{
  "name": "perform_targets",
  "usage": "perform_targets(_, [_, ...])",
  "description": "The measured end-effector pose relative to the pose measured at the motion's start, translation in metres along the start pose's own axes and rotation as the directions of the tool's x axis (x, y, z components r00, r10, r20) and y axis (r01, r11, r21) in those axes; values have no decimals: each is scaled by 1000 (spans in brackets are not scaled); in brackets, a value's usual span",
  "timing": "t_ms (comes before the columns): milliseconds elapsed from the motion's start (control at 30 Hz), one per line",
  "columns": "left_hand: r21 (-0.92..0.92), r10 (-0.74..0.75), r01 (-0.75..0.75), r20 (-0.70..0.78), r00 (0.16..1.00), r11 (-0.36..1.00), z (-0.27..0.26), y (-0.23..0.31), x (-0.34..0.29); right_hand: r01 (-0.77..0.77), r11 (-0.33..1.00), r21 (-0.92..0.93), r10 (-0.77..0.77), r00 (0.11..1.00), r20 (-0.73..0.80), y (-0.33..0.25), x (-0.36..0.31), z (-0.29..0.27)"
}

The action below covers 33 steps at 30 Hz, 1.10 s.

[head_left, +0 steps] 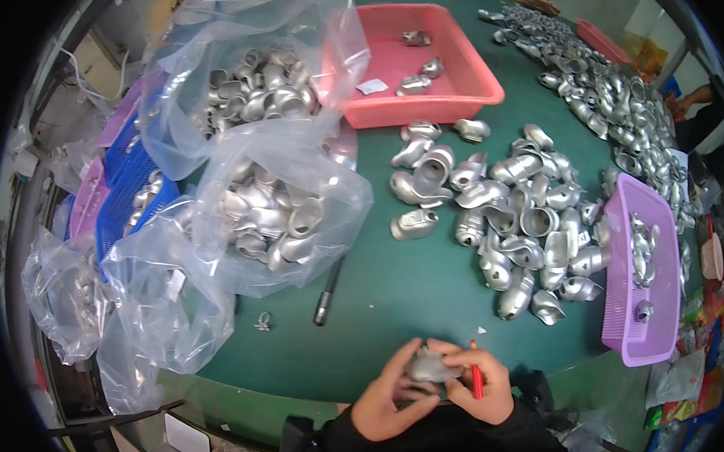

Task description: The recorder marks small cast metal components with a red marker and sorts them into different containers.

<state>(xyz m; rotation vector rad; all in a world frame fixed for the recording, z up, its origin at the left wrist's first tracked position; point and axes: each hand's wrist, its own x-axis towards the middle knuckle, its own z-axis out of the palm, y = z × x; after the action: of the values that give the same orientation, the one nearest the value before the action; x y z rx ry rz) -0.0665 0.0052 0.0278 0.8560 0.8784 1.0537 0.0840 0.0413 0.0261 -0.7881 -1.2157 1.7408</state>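
At the near edge of the table, my left hand is closed around a small, rounded, hollow-looking silver metal part. Between the fingers of my right hand stands a thin red pen, and those fingertips also touch the part. My fingers cover some of the part's surface. Ahead and to the right lies a loose pile of similar curved silver metal parts, several with openings showing.
Clear plastic bags of metal parts fill the left. A pink tray with a few parts stands at the back, a purple basket at right. A black marker-like rod lies mid-table. Other people's hands are at the far side.
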Motion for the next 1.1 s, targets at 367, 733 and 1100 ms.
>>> perform_targets(367, [-256, -116, 8, -408, 906, 967, -81, 77, 35, 55, 966, -252, -78, 993, -83, -18, -6, -27])
perform_targets(733, [867, 295, -414, 333, 896, 278, 19, 59, 108, 84, 650, -755, -296, 944, -149, 2, -18, -50])
perform_targets(1100, [859, 278, -357, 265, 923, 368, 20, 20, 121, 82, 720, -689, -235, 963, -130, -1, -23, -54])
